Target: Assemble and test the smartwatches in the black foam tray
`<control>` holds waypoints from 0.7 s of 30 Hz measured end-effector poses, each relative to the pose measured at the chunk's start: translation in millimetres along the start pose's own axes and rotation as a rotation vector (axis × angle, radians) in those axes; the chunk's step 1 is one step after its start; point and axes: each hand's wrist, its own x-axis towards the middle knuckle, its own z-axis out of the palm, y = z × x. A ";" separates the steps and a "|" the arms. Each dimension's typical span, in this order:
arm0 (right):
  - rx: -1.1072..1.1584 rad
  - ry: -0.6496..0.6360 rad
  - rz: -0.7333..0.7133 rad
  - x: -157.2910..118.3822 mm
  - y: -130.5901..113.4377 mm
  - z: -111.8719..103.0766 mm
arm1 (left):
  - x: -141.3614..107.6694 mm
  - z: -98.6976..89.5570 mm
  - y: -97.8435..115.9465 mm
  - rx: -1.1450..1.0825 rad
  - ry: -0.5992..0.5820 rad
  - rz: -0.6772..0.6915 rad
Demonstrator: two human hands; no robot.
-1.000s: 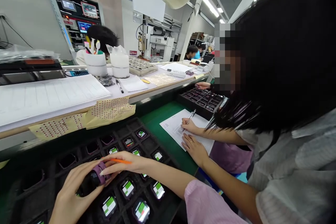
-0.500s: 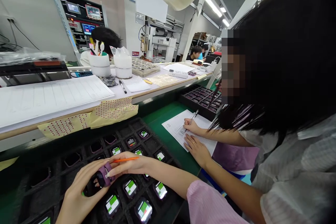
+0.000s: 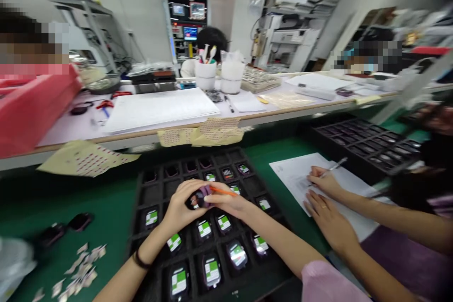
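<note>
A small dark-faced device with a purple band (image 3: 198, 198) is held between my two hands above a black compartment tray (image 3: 191, 257). My left hand (image 3: 179, 205) wraps round its left side, with a dark band on the wrist. On its right side, the fingers of my right hand (image 3: 226, 200) pinch at the purple part and also hold a thin orange stick (image 3: 223, 191), which points to the right. Several devices with green and white screens (image 3: 212, 271) lie in the tray's compartments.
At the right, a person's hands (image 3: 327, 207) write on a paper sheet (image 3: 297, 174). Behind it stands another black tray (image 3: 375, 141). A shelf edge (image 3: 283, 111) crosses above, carrying papers and white cups (image 3: 205, 75). Small strips (image 3: 83, 269) and two dark devices lie left.
The view has swung to the left, so the tray and my hands appear farther right. Both hands still hold the device, and the orange stick stays in my right hand.
</note>
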 end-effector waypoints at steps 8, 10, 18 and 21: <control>0.285 0.024 -0.072 92.8 10.4 120.1 | -3.8 -1.7 2.5 -0.168 0.049 -0.227; 0.330 0.084 -0.139 94.5 12.6 123.5 | -4.8 -0.7 1.6 -0.183 0.032 -0.241; 0.290 0.111 -0.160 87.1 16.7 124.2 | -6.8 0.4 -0.3 -0.165 0.001 -0.194; 0.296 0.136 -0.164 89.2 17.4 124.6 | -6.1 -0.1 0.0 -0.148 0.007 -0.179</control>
